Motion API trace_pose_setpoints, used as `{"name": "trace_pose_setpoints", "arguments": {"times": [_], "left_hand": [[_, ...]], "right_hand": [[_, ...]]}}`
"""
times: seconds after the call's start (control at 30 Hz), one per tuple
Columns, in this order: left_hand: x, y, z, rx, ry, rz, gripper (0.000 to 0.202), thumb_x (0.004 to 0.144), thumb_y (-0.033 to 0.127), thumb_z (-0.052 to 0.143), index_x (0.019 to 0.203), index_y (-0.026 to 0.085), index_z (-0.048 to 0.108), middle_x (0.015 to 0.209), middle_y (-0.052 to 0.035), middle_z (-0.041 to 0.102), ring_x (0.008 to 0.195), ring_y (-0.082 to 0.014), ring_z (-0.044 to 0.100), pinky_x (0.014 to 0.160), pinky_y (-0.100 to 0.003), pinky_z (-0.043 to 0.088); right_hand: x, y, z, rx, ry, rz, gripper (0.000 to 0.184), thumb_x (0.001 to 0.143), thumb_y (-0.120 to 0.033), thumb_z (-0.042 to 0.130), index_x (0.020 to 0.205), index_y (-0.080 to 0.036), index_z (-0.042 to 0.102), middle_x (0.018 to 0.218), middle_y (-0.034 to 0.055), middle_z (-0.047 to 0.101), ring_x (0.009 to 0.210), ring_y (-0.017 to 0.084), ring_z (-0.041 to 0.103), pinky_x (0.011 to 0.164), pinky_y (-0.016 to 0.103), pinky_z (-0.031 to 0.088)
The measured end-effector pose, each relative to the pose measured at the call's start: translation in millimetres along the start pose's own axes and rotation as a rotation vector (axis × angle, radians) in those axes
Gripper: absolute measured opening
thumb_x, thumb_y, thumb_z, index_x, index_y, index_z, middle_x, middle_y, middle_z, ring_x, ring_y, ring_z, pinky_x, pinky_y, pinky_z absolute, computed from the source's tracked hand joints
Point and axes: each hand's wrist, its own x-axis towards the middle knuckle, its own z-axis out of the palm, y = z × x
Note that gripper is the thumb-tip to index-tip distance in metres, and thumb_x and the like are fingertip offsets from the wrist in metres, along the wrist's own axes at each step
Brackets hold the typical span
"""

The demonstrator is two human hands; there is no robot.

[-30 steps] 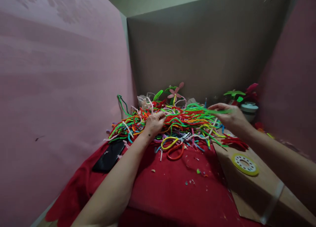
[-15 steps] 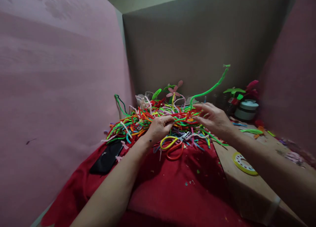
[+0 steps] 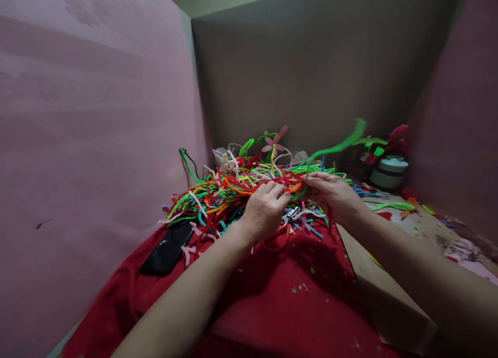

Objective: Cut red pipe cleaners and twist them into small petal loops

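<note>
My left hand (image 3: 266,207) is closed, its fingers curled around pipe cleaners at the front of a big tangled pile (image 3: 218,192). Just right of it, my right hand (image 3: 330,192) pinches at the base of a green pipe cleaner (image 3: 330,149), which rises and bends to the right, its tip smeared by motion. The two hands are close together, with red and orange strands crossing between them. Exactly which strands each hand grips is partly hidden. Under the hands lie scissors (image 3: 288,216), blades and red handle loop showing, the rest covered by my left hand.
A black phone (image 3: 167,250) lies on the red cloth (image 3: 280,301) at left. Fuzzy flowers (image 3: 273,142) stand behind the pile. At right are a pale lidded jar (image 3: 390,172), green leaf shapes (image 3: 369,141) and scraps on a board. Pink walls (image 3: 97,140) flank the space.
My left hand has moved right, covering the scissors' yellow loop. My right hand's fingers have closed together. The green pipe cleaner's tip has dropped, and my right forearm now mostly hides the yellow ring.
</note>
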Motion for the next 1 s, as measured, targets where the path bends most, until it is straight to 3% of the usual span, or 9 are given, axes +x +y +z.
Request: {"name": "trace_pose_setpoints", "arguments": {"times": [0.1, 0.23, 0.3, 0.4, 0.53, 0.7, 0.77, 0.87, 1.0], "left_hand": [[4.0, 5.0, 0.2, -0.445, -0.066, -0.139, 0.026, 0.089, 0.031, 0.043, 0.083, 0.014, 0.062, 0.088, -0.007, 0.062, 0.085, -0.0179, 0.053, 0.079, -0.031, 0.043], [6.6, 6.1, -1.0, -0.994, -0.148, -0.489, 0.03, 0.087, 0.032, 0.044, 0.071, 0.012, 0.059, 0.067, -0.0021, 0.058, 0.065, -0.0126, 0.054, 0.063, -0.024, 0.043], [6.7, 6.8, 0.3, -1.171, -0.146, -0.615, 0.022, 0.082, 0.03, 0.05, 0.073, 0.012, 0.058, 0.065, -0.0006, 0.056, 0.06, -0.0104, 0.053, 0.058, -0.022, 0.043], [6.3, 9.0, 4.1, -1.347, -0.083, -0.684, 0.011, 0.077, 0.024, 0.056, 0.082, 0.014, 0.056, 0.072, 0.0001, 0.059, 0.062, -0.0097, 0.056, 0.059, -0.022, 0.046], [6.2, 7.5, 6.9, -1.345, 0.007, -0.642, 0.016, 0.076, 0.019, 0.056, 0.091, 0.017, 0.056, 0.086, -0.0017, 0.063, 0.079, -0.0129, 0.06, 0.071, -0.025, 0.049], [6.0, -1.7, 3.3, -1.189, -0.052, -0.628, 0.005, 0.077, 0.017, 0.052, 0.076, 0.015, 0.057, 0.063, 0.0027, 0.056, 0.058, -0.0086, 0.054, 0.06, -0.022, 0.048], [5.9, -4.9, 2.0, -1.165, -0.078, -0.617, 0.006, 0.076, 0.017, 0.051, 0.074, 0.015, 0.057, 0.062, 0.0029, 0.056, 0.057, -0.0084, 0.054, 0.057, -0.021, 0.047], [5.2, -10.8, 2.6, -1.151, -0.096, -0.615, 0.006, 0.075, 0.018, 0.052, 0.072, 0.015, 0.057, 0.066, 0.0021, 0.058, 0.058, -0.0092, 0.056, 0.053, -0.02, 0.047], [3.2, -24.2, 4.5, -1.186, -0.136, -0.716, 0.004, 0.072, 0.013, 0.051, 0.072, 0.015, 0.054, 0.056, 0.0044, 0.056, 0.043, -0.0081, 0.054, 0.045, -0.02, 0.046]], "right_hand": [[-2.4, 1.8, 2.5, -0.047, -0.006, -0.015, 0.015, 0.063, -0.029, 0.072, 0.065, -0.018, 0.061, 0.059, 0.0002, 0.062, 0.052, 0.012, 0.058, 0.055, 0.026, 0.051], [-4.4, 5.9, 4.4, -0.066, -0.024, 0.019, 0.014, 0.064, -0.027, 0.07, 0.062, -0.017, 0.06, 0.055, -0.0004, 0.059, 0.049, 0.012, 0.055, 0.051, 0.025, 0.048], [-5.0, 7.2, 6.1, -0.035, -0.006, 0.024, 0.013, 0.062, -0.025, 0.07, 0.066, -0.017, 0.06, 0.056, -0.0022, 0.058, 0.047, 0.01, 0.054, 0.049, 0.023, 0.046], [-5.8, 6.7, 9.0, 0.037, 0.028, 0.02, 0.018, 0.06, -0.019, 0.07, 0.074, -0.019, 0.059, 0.057, -0.0045, 0.058, 0.045, 0.008, 0.051, 0.044, 0.02, 0.042], [-7.3, 5.2, 6.8, 0.131, -0.074, 0.115, 0.017, 0.063, -0.018, 0.069, 0.074, -0.019, 0.057, 0.061, -0.0033, 0.059, 0.05, 0.009, 0.053, 0.049, 0.021, 0.044], [-12.9, 8.9, -2.5, 0.2, -0.22, 0.187, 0.016, 0.069, -0.025, 0.069, 0.077, -0.021, 0.056, 0.067, -0.003, 0.061, 0.059, 0.011, 0.057, 0.06, 0.026, 0.048], [-15.0, 11.5, -4.8, 0.204, -0.255, 0.204, 0.016, 0.07, -0.025, 0.069, 0.078, -0.022, 0.056, 0.07, -0.0022, 0.062, 0.062, 0.013, 0.059, 0.06, 0.028, 0.048], [-16.2, 14.0, -7.7, 0.177, -0.253, 0.199, 0.016, 0.07, -0.025, 0.069, 0.078, -0.022, 0.056, 0.074, -0.0013, 0.063, 0.068, 0.015, 0.06, 0.062, 0.03, 0.049], [-14.3, 9.6, -15.5, 0.154, -0.13, 0.145, 0.016, 0.069, -0.027, 0.07, 0.077, -0.024, 0.057, 0.084, -0.0021, 0.064, 0.075, 0.015, 0.061, 0.07, 0.032, 0.05]]}}
